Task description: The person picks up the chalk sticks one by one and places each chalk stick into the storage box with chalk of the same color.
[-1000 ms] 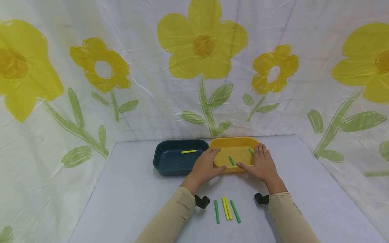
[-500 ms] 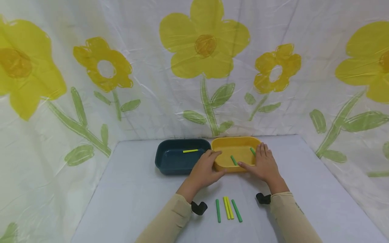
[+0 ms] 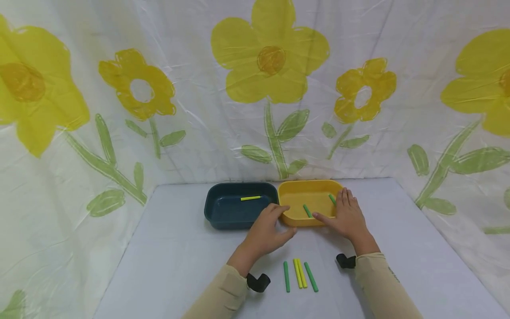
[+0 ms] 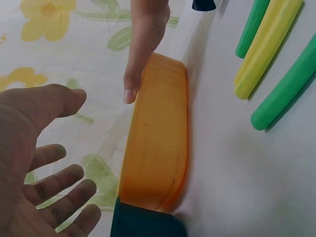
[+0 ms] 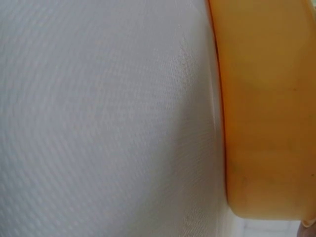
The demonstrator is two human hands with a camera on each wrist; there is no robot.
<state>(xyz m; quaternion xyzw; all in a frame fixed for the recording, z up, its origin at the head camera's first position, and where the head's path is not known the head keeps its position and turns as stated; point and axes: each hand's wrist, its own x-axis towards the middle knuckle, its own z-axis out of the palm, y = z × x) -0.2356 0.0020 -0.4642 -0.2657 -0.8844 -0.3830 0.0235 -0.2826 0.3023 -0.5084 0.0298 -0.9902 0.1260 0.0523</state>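
Observation:
A yellow tray point(image 3: 299, 195) holds two green sticks, one point(image 3: 307, 211) near its front wall and another point(image 3: 332, 200) by the right wall. My right hand point(image 3: 349, 219) rests at its right front corner, fingers straight along the side, thumb at the front rim. The left hand point(image 3: 264, 232) hovers with spread, relaxed fingers in front of the join between the yellow tray and a dark teal tray point(image 3: 223, 217). Nothing lies between its fingers in the left wrist view. One thin yellow stick point(image 3: 250, 198) lies in the teal tray.
Nearer me on the white table, a green stick point(image 3: 287, 276), two yellow sticks point(image 3: 300, 273) side by side and another green stick point(image 3: 311, 277) lie in a row. A flower-printed curtain point(image 3: 191, 146) hangs right behind the trays. Black wrist mounts point(image 3: 259, 282) sit on both wrists.
My left hand has drawn back from the yellow tray's front left corner, down and slightly left. The right hand stays at the tray; the camera view shifts slightly.

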